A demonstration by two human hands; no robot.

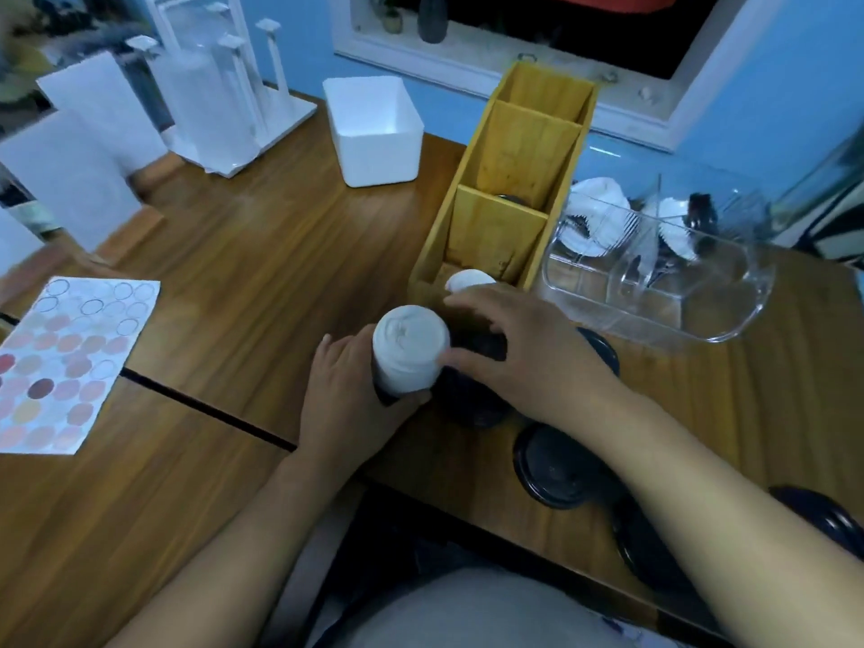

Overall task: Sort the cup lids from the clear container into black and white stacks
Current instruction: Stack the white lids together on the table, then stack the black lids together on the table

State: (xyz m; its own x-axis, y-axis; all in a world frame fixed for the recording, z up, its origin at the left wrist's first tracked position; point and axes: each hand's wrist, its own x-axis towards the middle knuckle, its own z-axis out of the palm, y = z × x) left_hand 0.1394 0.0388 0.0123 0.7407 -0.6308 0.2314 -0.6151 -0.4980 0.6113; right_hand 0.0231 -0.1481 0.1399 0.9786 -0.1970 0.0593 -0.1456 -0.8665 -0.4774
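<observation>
My left hand (348, 395) grips a tall stack of white lids (410, 350) that has a few dark lids at its base. Beside it my right hand (519, 348) curls over a stack of black lids (472, 399), fingers on its top and side. Single black lids lie on the table near my right forearm, one (556, 465) in front and one (603, 353) behind the wrist. The clear container (664, 273) at the right holds several white and black lids. Another white lid (469, 279) sits in the wooden box's nearest compartment.
A yellow wooden divider box (509, 189) stands behind my hands. A white square tub (374, 133) and a white rack (224, 86) stand at the back left. A sheet with coloured circles (65, 367) lies at left. More black lids (823, 516) sit near the table's front right edge.
</observation>
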